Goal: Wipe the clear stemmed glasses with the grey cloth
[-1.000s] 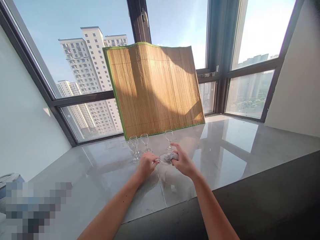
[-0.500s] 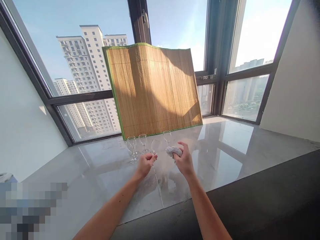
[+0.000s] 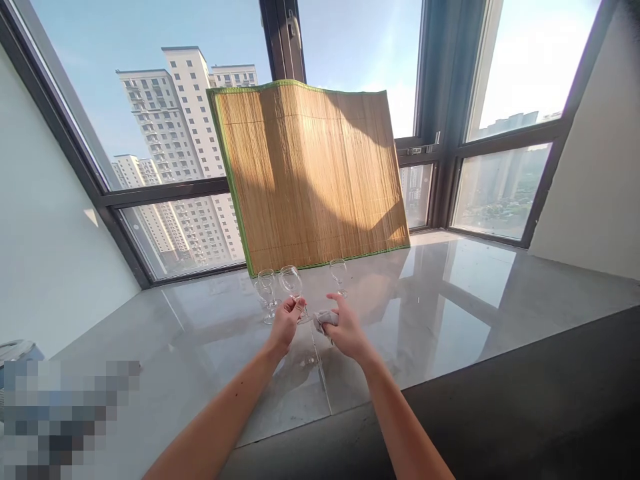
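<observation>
My left hand [image 3: 285, 327] is closed on the stem of a clear stemmed glass [image 3: 291, 280]. The bowl tips up and left, and its foot points toward my right hand [image 3: 347, 331]. A crumpled grey cloth [image 3: 325, 321] is gripped in that right hand, close beside the foot; whether cloth and glass touch I cannot tell. My right index finger sticks out past the cloth. Left of the held glass stand other clear stemmed glasses [image 3: 267, 288], overlapping one another. Another stemmed glass [image 3: 339, 275] stands upright beyond my right hand.
The glasses stand on a glossy grey tiled ledge [image 3: 210, 373] whose front edge drops off near my forearms. A bamboo mat [image 3: 320, 180] with green edging leans against the dark window frames behind them. A white wall [image 3: 45, 200] rises at left. A blurred patch covers the lower left corner.
The glass in my left hand has turned from nearly upright to tilted, its foot now swung right. My right hand has moved left with the cloth, closer to the glass.
</observation>
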Motion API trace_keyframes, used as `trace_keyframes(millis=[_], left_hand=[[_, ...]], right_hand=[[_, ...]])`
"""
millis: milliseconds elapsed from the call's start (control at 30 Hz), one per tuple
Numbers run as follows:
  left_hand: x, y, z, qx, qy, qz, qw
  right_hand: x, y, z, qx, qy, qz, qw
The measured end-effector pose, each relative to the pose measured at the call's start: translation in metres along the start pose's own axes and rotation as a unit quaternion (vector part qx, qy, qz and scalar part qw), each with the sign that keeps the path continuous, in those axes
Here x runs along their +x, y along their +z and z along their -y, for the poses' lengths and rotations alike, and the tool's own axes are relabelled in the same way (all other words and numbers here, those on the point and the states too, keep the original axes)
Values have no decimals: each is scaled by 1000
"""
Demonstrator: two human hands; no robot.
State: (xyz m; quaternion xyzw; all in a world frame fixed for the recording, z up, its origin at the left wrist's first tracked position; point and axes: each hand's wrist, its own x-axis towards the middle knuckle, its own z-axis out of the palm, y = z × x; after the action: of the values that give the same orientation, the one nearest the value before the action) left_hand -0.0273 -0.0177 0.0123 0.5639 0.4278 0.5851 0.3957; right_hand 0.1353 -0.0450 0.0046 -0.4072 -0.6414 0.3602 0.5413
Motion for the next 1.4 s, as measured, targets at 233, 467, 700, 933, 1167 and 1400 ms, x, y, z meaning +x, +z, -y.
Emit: trace_keyframes(millis=[233, 467, 700, 933, 1167, 1400], left_hand=[[1, 3, -1, 23, 6, 32, 999], [2, 0, 14, 264, 46, 66, 961], [5, -1, 21, 262, 28, 92, 960], [9, 0, 28, 213, 1, 122, 969], [8, -22, -15, 367, 166, -178, 898], [19, -45, -31, 285, 97, -432, 850]], right_hand=[[-3, 8, 15, 99, 17, 1, 995], [-1, -7, 19, 80, 16, -130, 988], [0, -18, 13, 16, 28, -147, 989], [0, -14, 16, 21, 3, -172, 985], [-9, -3, 19, -93, -100, -3, 991], [-14, 23, 4, -380, -76, 104, 916]])
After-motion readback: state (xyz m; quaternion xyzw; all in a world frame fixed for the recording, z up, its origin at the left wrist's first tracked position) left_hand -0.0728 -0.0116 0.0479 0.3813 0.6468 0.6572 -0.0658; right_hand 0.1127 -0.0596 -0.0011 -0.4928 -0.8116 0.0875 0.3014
